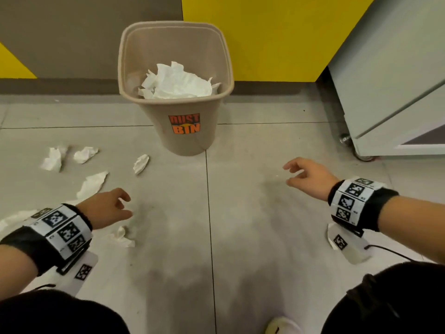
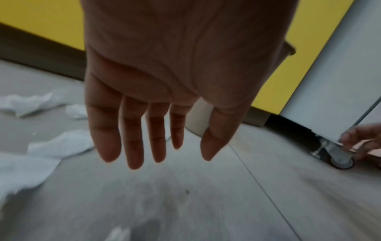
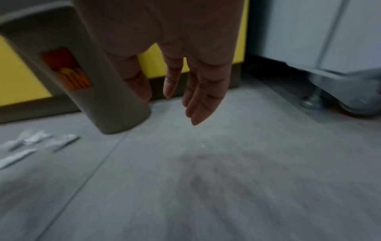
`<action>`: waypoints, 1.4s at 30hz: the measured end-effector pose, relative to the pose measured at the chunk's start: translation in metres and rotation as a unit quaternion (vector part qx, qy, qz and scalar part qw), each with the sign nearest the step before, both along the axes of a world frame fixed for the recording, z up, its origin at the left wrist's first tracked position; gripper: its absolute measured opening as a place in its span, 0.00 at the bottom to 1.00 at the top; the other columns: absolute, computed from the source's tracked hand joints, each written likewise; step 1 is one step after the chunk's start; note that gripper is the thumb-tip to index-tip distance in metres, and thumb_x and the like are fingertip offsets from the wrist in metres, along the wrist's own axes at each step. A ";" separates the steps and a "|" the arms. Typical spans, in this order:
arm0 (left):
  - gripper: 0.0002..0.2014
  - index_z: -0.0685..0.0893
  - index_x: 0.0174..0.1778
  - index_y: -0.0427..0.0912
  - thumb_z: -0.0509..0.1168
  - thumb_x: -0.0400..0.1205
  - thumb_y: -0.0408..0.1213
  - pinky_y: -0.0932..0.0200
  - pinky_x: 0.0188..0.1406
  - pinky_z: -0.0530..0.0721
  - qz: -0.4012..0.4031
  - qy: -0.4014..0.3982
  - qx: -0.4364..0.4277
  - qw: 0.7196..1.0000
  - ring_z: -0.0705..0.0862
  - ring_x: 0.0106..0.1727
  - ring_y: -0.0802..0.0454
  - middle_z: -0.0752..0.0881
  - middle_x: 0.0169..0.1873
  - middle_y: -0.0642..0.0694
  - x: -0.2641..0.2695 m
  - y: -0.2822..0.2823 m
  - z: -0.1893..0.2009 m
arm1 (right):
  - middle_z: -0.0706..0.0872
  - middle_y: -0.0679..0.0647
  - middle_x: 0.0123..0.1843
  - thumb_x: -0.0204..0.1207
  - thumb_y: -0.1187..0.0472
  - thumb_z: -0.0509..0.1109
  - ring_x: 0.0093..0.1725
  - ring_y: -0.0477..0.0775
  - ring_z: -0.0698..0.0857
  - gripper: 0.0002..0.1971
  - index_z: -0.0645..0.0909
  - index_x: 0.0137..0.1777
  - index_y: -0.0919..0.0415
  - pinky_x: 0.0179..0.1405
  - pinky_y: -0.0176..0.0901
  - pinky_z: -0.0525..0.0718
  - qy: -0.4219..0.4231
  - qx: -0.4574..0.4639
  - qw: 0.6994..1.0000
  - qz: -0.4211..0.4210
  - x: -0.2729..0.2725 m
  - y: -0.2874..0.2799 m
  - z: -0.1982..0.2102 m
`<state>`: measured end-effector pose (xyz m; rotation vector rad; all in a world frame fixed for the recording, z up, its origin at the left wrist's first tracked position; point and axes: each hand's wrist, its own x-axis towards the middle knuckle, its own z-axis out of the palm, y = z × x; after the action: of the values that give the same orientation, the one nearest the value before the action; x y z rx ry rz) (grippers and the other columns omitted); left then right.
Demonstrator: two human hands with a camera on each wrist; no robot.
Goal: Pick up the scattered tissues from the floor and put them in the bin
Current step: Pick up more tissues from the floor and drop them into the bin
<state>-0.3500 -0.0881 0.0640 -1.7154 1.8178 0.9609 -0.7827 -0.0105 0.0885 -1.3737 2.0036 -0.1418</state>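
A beige bin [image 1: 185, 131] with an orange "DUST BIN" sticker stands by the wall and holds a heap of white tissues [image 1: 177, 83]. Several crumpled tissues lie on the floor to its left, one [image 1: 140, 163] near the bin's base, one [image 1: 94, 183] just beyond my left hand, another [image 1: 122, 236] under my left wrist. My left hand [image 1: 113, 207] hovers empty over the floor, fingers relaxed [image 2: 134, 138]. My right hand [image 1: 305, 175] hovers empty right of the bin, fingers loosely spread [image 3: 198, 97]. The bin [image 3: 86, 81] shows blurred in the right wrist view.
A white cabinet on castors [image 1: 395, 92] stands at the right, its wheel [image 1: 366, 156] near my right hand. A yellow and grey wall [image 1: 265, 32] runs behind the bin. Grey tiled floor [image 1: 240, 237] spreads between my hands. My dark-clothed knees fill the lower corners.
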 end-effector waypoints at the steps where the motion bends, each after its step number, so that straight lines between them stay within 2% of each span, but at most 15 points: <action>1: 0.21 0.75 0.63 0.44 0.69 0.76 0.44 0.58 0.56 0.76 0.002 -0.019 0.012 1.000 0.80 0.52 0.46 0.83 0.58 0.43 -0.002 0.003 -0.010 | 0.82 0.58 0.58 0.70 0.60 0.73 0.47 0.57 0.83 0.16 0.79 0.58 0.53 0.50 0.45 0.79 0.000 0.023 0.999 -0.029 -0.007 0.008 -0.011; 6: 0.24 0.77 0.62 0.46 0.72 0.70 0.44 0.55 0.49 0.79 0.000 -0.117 0.025 0.993 0.81 0.54 0.40 0.75 0.59 0.38 -0.007 0.017 -0.044 | 0.81 0.58 0.55 0.69 0.57 0.72 0.57 0.62 0.81 0.16 0.79 0.58 0.56 0.53 0.43 0.75 0.060 0.099 0.988 -0.106 -0.033 0.045 -0.052; 9: 0.27 0.73 0.64 0.48 0.71 0.69 0.47 0.56 0.46 0.79 -0.006 -0.183 0.015 0.983 0.79 0.50 0.41 0.72 0.58 0.38 -0.007 0.024 -0.051 | 0.76 0.65 0.62 0.69 0.56 0.72 0.55 0.66 0.79 0.20 0.77 0.61 0.56 0.50 0.45 0.76 0.092 0.155 0.966 -0.185 -0.048 0.073 -0.071; 12: 0.28 0.72 0.65 0.44 0.72 0.69 0.40 0.56 0.42 0.78 0.022 -0.193 0.007 0.981 0.77 0.45 0.41 0.70 0.54 0.38 -0.009 0.031 -0.062 | 0.70 0.65 0.65 0.68 0.54 0.72 0.57 0.70 0.78 0.25 0.71 0.65 0.51 0.58 0.52 0.81 0.109 0.220 0.940 -0.237 -0.060 0.098 -0.086; 14: 0.27 0.72 0.65 0.41 0.71 0.70 0.36 0.57 0.39 0.76 0.038 -0.175 0.004 0.984 0.74 0.42 0.42 0.66 0.49 0.39 -0.011 0.035 -0.068 | 0.70 0.65 0.65 0.67 0.54 0.72 0.56 0.70 0.78 0.28 0.69 0.67 0.49 0.60 0.54 0.81 0.120 0.254 0.929 -0.240 -0.065 0.107 -0.095; 17: 0.26 0.73 0.62 0.40 0.74 0.71 0.38 0.56 0.42 0.74 0.054 -0.133 0.013 0.989 0.74 0.43 0.42 0.64 0.48 0.40 -0.013 0.039 -0.074 | 0.69 0.64 0.63 0.70 0.59 0.71 0.47 0.67 0.78 0.24 0.71 0.65 0.50 0.47 0.46 0.80 0.123 0.268 0.925 -0.238 -0.069 0.111 -0.103; 19: 0.24 0.75 0.58 0.39 0.75 0.70 0.42 0.57 0.45 0.74 0.043 -0.115 0.014 0.992 0.75 0.46 0.42 0.66 0.48 0.40 -0.011 0.039 -0.079 | 0.68 0.63 0.58 0.72 0.62 0.68 0.44 0.65 0.76 0.19 0.74 0.63 0.53 0.44 0.45 0.78 0.132 0.259 0.933 -0.211 -0.070 0.109 -0.108; 23: 0.18 0.81 0.54 0.39 0.71 0.73 0.45 0.56 0.55 0.76 0.017 -0.066 0.003 0.998 0.79 0.53 0.39 0.75 0.48 0.40 -0.016 0.036 -0.077 | 0.74 0.64 0.61 0.73 0.63 0.66 0.43 0.62 0.77 0.10 0.78 0.53 0.54 0.49 0.44 0.80 0.131 0.248 0.948 -0.148 -0.066 0.103 -0.108; 27: 0.10 0.84 0.48 0.43 0.71 0.73 0.41 0.62 0.45 0.73 0.003 0.028 0.009 1.000 0.80 0.46 0.47 0.84 0.50 0.40 -0.034 0.033 -0.065 | 0.83 0.56 0.37 0.65 0.73 0.71 0.36 0.57 0.83 0.11 0.80 0.33 0.55 0.38 0.46 0.90 0.036 0.255 0.959 -0.117 -0.054 0.096 -0.108; 30: 0.08 0.81 0.38 0.58 0.73 0.72 0.39 0.74 0.40 0.74 -0.021 0.140 0.018 0.990 0.81 0.42 0.57 0.85 0.47 0.50 -0.057 0.029 -0.044 | 0.81 0.52 0.28 0.65 0.77 0.69 0.31 0.52 0.84 0.16 0.80 0.25 0.54 0.22 0.31 0.85 -0.012 0.245 0.968 -0.060 -0.031 0.084 -0.101; 33: 0.13 0.83 0.34 0.68 0.74 0.70 0.41 0.77 0.43 0.78 -0.074 0.236 0.010 0.969 0.81 0.44 0.56 0.86 0.45 0.56 -0.081 0.019 -0.006 | 0.85 0.47 0.26 0.67 0.75 0.69 0.27 0.44 0.84 0.17 0.84 0.25 0.53 0.27 0.32 0.87 -0.053 0.192 0.979 0.041 0.005 0.055 -0.077; 35: 0.13 0.84 0.38 0.70 0.73 0.71 0.41 0.69 0.50 0.82 -0.122 0.281 -0.030 0.951 0.82 0.51 0.60 0.86 0.46 0.55 -0.091 0.010 0.025 | 0.90 0.49 0.36 0.70 0.72 0.68 0.38 0.48 0.87 0.11 0.90 0.36 0.58 0.44 0.35 0.86 -0.055 0.126 0.978 0.155 0.034 0.025 -0.049; 37: 0.09 0.87 0.46 0.62 0.71 0.72 0.43 0.64 0.49 0.85 -0.146 0.325 -0.093 0.930 0.85 0.50 0.59 0.87 0.47 0.55 -0.099 0.001 0.063 | 0.90 0.55 0.49 0.71 0.70 0.65 0.49 0.53 0.87 0.12 0.89 0.46 0.61 0.50 0.28 0.75 -0.029 0.037 0.959 0.279 0.061 -0.006 -0.013; 39: 0.10 0.89 0.48 0.55 0.70 0.72 0.45 0.65 0.47 0.86 -0.142 0.365 -0.184 0.901 0.86 0.47 0.58 0.88 0.46 0.56 -0.101 -0.006 0.104 | 0.90 0.57 0.48 0.70 0.68 0.64 0.47 0.56 0.87 0.12 0.89 0.45 0.61 0.48 0.31 0.74 -0.009 -0.088 0.931 0.353 0.083 -0.035 0.025; 42: 0.08 0.90 0.48 0.48 0.72 0.74 0.42 0.69 0.48 0.85 -0.102 0.404 -0.347 0.840 0.86 0.45 0.64 0.88 0.46 0.57 -0.095 -0.021 0.154 | 0.89 0.57 0.41 0.69 0.62 0.63 0.40 0.46 0.82 0.12 0.89 0.40 0.60 0.45 0.33 0.76 -0.008 -0.328 0.887 0.325 0.101 -0.071 0.075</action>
<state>-0.4448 -0.1088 0.2180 -1.4950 3.1476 1.1064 -0.6813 -0.0819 0.1634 -2.3852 1.4082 -0.5523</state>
